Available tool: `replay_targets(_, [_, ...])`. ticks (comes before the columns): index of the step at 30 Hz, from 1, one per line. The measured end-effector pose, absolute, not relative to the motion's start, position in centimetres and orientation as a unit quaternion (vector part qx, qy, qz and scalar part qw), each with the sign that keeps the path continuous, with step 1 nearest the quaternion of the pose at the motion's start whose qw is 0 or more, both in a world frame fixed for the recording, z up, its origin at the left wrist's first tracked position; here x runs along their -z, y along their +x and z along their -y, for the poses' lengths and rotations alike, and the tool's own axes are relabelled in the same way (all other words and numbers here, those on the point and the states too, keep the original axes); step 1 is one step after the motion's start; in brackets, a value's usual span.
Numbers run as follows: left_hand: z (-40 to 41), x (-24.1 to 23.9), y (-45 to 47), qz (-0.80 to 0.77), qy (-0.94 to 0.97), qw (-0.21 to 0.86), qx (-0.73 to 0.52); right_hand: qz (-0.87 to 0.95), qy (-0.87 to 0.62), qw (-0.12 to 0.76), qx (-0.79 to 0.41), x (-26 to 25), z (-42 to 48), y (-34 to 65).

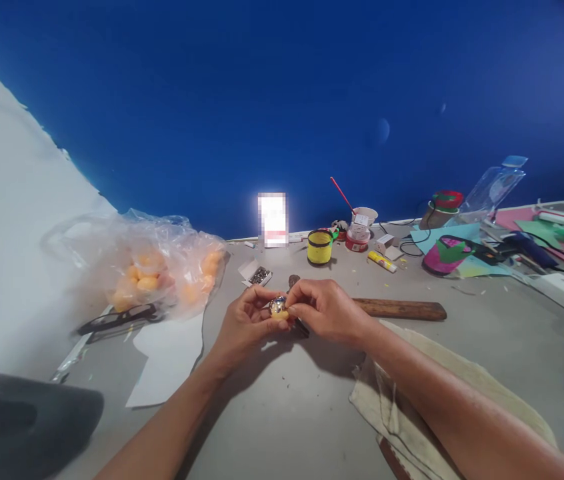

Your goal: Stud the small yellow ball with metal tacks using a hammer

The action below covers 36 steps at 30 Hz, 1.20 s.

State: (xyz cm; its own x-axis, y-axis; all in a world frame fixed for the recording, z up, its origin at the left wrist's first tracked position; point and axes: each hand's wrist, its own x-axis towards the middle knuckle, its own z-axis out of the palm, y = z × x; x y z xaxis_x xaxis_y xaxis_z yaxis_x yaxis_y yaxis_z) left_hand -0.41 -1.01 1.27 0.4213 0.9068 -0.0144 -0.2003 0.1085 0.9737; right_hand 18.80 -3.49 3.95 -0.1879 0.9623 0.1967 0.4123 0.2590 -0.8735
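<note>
- The left hand (248, 321) pinches a small yellow-orange ball (279, 309) between thumb and fingers.
- The right hand (329, 310) has its thumb and index finger pressed together at the ball's right side; whether a tiny piece sits between those fingertips, I cannot tell.
- The ball is held up over the counter (287, 413), between the two hands, with shiny silver metal covering much of the side in view.
- Just beyond the left hand, an open small box (260, 275) holds many little metal pieces.
- A tool with a long wooden handle (402, 309) lies behind the right hand, its other end partly hidden.
- A pale cloth (373, 397) lies beneath the right forearm.
- Farther back stand a yellow cup (319, 248) with black bands and a white cup (365, 217) with a red stick rising beside it; a yellow tube (382, 261) lies nearby.
- On the left, a clear plastic bag (182, 233) contains orange balls (148, 283), near white paper (167, 367).
</note>
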Motion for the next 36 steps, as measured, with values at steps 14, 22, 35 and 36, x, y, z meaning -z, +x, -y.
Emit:
replay_targets(14, [1.8, -0.8, 0.3, -0.329, 0.495, 0.688, -0.417, 0.620, -0.460, 0.403, -0.492, -4.1, 3.2, 19.2])
replay_targets(22, [2.0, -1.1, 0.5, -0.298, 0.458, 0.717, -0.433, 0.575, -0.407, 0.421, -0.572, -2.8, 2.3, 19.8])
replay_targets(35, [1.9, -1.1, 0.5, -0.281, 0.400, 0.761, -0.427, 0.629, -0.430, 0.404, -0.507, -2.9, 2.6, 19.4])
replay_targets(36, [1.8, -1.1, 0.5, -0.287, 0.391, 0.759, -0.433, 0.654, -0.451, 0.393, -0.463, -2.9, 2.8, 19.1])
